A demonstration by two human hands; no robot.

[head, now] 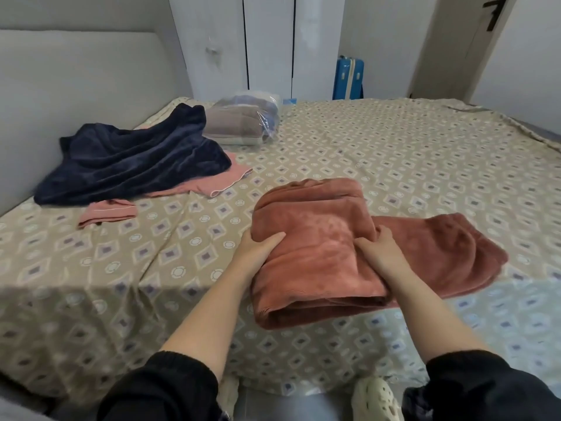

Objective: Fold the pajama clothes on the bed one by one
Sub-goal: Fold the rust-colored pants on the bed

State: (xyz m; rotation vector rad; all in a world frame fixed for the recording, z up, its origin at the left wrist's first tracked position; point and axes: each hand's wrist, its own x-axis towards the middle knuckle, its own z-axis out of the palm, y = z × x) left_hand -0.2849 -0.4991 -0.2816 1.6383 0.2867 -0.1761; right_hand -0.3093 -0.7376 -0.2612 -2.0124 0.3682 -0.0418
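Bed point(394, 141): folded fleece bundle point(315, 247) near front centre. Left hand point(258, 250) grips its left edge, right hand point(379, 250) its right. Second fleece piece point(440, 250) just right of it, touching. Far left, by headboard point(76, 86): plush heap point(130, 159) on thin garment point(212, 180), small folded piece point(107, 212) in front. Bagged bundle point(243, 120) behind heap. Suitcase point(348, 79) beyond bed.

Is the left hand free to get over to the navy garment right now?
Probably, once it lets go. The left hand grips the rust garment; only bare sheet and a small pink piece lie between it and the navy garment, though that lies far toward the headboard.
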